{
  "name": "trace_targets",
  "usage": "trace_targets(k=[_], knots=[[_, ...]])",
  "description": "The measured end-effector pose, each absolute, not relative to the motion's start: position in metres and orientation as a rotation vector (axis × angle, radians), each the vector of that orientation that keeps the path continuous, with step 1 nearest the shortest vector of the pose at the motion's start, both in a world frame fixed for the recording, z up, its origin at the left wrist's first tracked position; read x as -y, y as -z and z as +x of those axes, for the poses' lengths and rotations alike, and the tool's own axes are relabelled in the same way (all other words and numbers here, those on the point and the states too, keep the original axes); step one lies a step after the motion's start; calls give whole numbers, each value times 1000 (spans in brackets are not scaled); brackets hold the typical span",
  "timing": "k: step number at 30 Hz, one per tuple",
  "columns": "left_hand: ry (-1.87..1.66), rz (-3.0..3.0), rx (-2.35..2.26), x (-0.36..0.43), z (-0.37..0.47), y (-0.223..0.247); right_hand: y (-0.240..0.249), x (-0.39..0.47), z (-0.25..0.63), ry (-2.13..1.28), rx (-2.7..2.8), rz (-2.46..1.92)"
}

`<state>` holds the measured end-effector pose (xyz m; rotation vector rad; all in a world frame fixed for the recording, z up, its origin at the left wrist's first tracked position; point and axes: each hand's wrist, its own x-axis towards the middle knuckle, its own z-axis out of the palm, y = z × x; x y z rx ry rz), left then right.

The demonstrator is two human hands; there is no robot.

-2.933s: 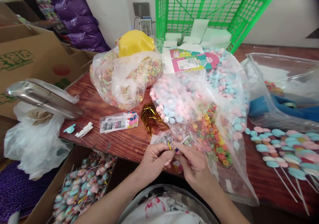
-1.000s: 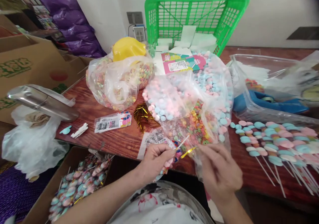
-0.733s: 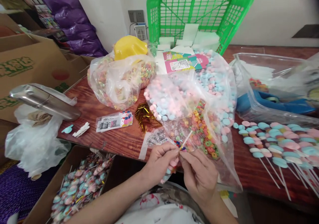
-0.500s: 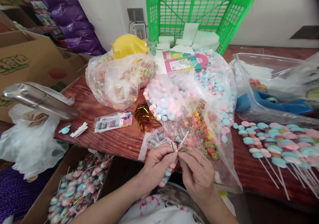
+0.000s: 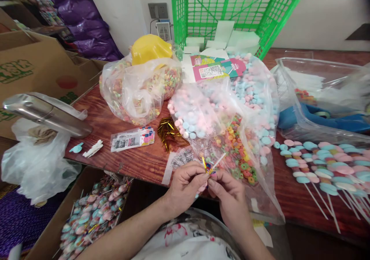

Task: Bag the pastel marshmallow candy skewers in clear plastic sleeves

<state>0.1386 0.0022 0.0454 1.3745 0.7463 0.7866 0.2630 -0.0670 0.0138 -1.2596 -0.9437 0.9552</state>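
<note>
Near the table's front edge, my left hand (image 5: 185,184) and my right hand (image 5: 228,190) meet, both pinching at the neck of one wrapped candy skewer. Its white stick (image 5: 219,161) points up and right, and a gold twist tie (image 5: 204,163) stands up beside it. The pink and blue candy below is mostly hidden by the fingers. Just beyond my left hand lie printed clear wrappers (image 5: 182,157). Gold ties (image 5: 170,132) sit behind them, and an open bag of ring candies (image 5: 239,152) is behind my right hand.
Unwrapped skewers (image 5: 326,163) lie at right, before a clear bin (image 5: 320,136). A green basket (image 5: 179,21) stands at the back. On the left are a steel flask (image 5: 49,115), a label stack (image 5: 133,139) and, lower down, a box of wrapped skewers (image 5: 92,213).
The gold tie now stands more upright, and the stick leans further right. Less of the candy shows below my hands. The camera view has shifted slightly.
</note>
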Motion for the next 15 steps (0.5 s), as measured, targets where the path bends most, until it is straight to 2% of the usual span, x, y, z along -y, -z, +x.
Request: trace_targets(k=[3,5,8,12,15], knots=[[-776,1660,-682,-9,135,-48,-10,61,270,-1327,842,-1084],[-729,1817,-634,-13,132,-50,-12,57,280,-1306,1036,-1140],[-577,1916,-583,-18,129,-57,-18,54,297,-882,1565,-1244],[-337,1666,-527,-21,127,-68,-28,57,315,-175,2066,-1011],[-94,1312,-557,-19,126,-69,-36,62,319,57,2226,-858]])
